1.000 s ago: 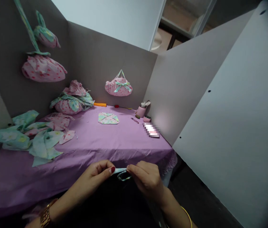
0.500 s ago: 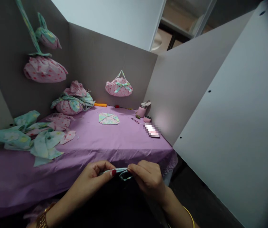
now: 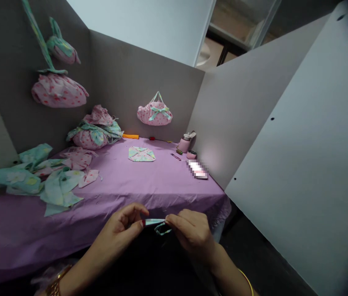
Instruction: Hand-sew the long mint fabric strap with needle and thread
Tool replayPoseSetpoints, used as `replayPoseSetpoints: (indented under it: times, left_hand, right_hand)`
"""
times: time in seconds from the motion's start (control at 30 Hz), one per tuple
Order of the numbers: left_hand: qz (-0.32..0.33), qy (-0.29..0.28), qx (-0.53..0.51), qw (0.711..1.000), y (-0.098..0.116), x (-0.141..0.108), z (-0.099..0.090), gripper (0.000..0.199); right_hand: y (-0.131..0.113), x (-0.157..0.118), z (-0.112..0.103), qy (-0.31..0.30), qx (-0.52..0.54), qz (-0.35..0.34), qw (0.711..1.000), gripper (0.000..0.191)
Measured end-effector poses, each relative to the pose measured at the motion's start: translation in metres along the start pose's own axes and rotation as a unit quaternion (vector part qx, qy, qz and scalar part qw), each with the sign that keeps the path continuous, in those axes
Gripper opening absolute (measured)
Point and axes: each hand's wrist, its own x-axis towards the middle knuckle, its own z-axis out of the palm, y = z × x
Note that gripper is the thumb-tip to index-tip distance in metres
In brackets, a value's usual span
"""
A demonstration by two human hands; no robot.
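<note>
A narrow pale-green fabric strip (image 3: 154, 221) is stretched between my two hands, in front of the table's near edge. My right hand (image 3: 192, 232) pinches its right end, and a thin loop of the same cloth (image 3: 162, 231) dangles beside those fingertips. At the left end, my left hand (image 3: 124, 226) has its thumb against the strip; the index finger is raised off it, and the fingers underneath are hidden. Beyond the hands, a folded green and pink fabric piece (image 3: 142, 154) lies flat on the purple tablecloth (image 3: 149, 181).
Loose green and pink fabric pieces (image 3: 59, 181) lie at the left, before a heap of pink pouches (image 3: 90, 131). At the right are a pink bottle (image 3: 185, 143), thread snips (image 3: 175, 156) and a blurred-out phone (image 3: 197, 169). Pouches hang on the grey panels (image 3: 118, 74).
My left index finger has lifted off the strip, and the left thumb has shifted slightly left, baring more of the cloth. My right hand keeps its pinch in nearly the same place.
</note>
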Motion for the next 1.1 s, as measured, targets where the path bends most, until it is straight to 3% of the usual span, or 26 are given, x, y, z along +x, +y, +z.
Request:
replayPoseSetpoints:
  times: [0.17,0.47,0.87,0.97,1.1]
  left_hand:
    - [0.053,-0.019,0.146,0.988,0.009,-0.004,-0.002,0.02]
    - [0.155,0.005,0.237,0.959,0.003,-0.005,-0.004,0.009]
    - [0.112,0.056,0.283,0.951,-0.004,-0.007,-0.006,0.015]
    - [0.088,0.025,0.253,0.963,-0.003,-0.007,-0.006,0.031]
    - [0.066,-0.006,0.191,0.979,0.004,-0.007,-0.005,0.017]
  right_hand:
    - [-0.001,0.001,-0.001,-0.003,0.005,0.003,1.0,0.012]
    - [0.0,-0.002,0.002,-0.007,-0.004,0.006,1.0,0.014]
    - [-0.005,0.002,0.0,0.008,-0.009,0.001,1.0,0.016]
    - [-0.005,0.002,0.001,0.007,0.002,0.0,1.0,0.014]
    - [-0.006,0.003,0.002,-0.004,0.018,0.001,1.0,0.013]
